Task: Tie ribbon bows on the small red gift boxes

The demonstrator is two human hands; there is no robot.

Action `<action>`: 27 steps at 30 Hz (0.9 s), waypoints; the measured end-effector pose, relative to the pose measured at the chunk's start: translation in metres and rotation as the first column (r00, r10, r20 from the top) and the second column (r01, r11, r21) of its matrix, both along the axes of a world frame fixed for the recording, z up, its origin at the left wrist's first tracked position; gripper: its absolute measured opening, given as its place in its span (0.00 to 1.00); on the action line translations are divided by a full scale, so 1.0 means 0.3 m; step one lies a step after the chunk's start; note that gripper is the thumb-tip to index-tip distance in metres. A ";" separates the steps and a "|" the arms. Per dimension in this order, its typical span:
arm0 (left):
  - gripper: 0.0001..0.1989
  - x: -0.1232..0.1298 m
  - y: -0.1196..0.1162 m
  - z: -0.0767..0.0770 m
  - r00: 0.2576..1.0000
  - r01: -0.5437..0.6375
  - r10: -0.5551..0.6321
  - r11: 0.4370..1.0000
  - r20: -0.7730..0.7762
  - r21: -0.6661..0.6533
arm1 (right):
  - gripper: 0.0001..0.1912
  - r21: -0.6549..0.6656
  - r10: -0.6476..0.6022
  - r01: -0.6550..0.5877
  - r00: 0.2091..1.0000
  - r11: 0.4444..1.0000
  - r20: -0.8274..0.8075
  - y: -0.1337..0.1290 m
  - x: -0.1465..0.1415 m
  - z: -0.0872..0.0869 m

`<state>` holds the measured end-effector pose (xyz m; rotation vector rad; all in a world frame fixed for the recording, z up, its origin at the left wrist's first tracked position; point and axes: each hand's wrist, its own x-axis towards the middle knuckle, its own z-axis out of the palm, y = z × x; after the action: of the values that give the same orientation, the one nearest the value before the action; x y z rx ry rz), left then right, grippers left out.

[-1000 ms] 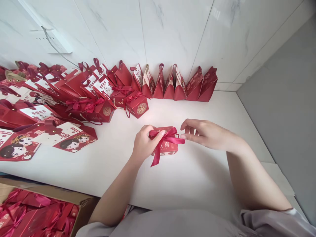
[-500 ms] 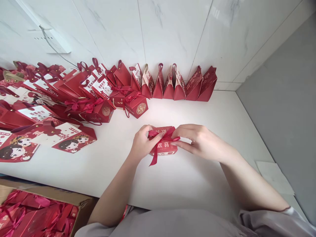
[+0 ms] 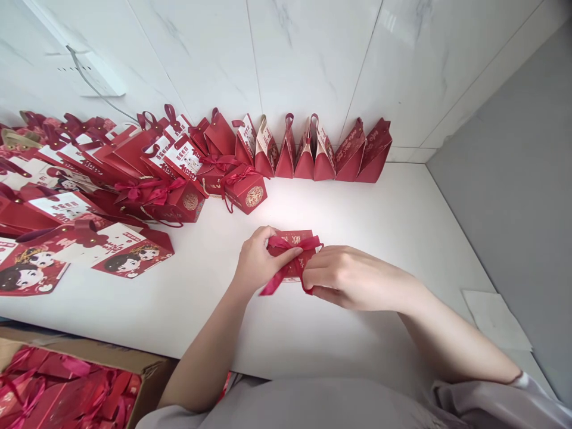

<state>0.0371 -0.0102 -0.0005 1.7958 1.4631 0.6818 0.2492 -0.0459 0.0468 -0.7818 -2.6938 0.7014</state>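
A small red box with pale characters (image 3: 294, 236) lies on the white table in front of me, a red ribbon (image 3: 276, 280) looped and crossed over its top. My left hand (image 3: 259, 257) is at the box's left side, its thumb pressing the ribbon's crossing and its fingers closed round the ribbon and box edge. On the right, my right hand (image 3: 346, 276) pinches a ribbon tail near the box's lower right corner. One loop sticks out above the right fingers, and the other tail hangs toward the lower left.
Red gift boxes (image 3: 375, 155) line the wall, with more crowded at the left. Two ribboned boxes (image 3: 245, 192) stand beyond my left hand. A cardboard box (image 3: 154, 381) full of ribboned red boxes is at the lower left. White paper (image 3: 496, 319) lies at the right.
My right hand has moved down and toward me, from the ribbon on top to a tail at the box's lower right. The left hand stays at the crossing.
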 end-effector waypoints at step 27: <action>0.27 -0.040 -0.007 0.021 0.973 0.140 -0.101 0.973 0.205 -0.184 | 0.16 -0.603 -0.399 0.197 0.890 0.773 -0.221 0.158 0.070 -0.095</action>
<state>0.0250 -0.0122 0.0059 1.6031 1.2351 0.6088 0.2702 0.0016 0.0184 -1.0791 -1.9791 1.4340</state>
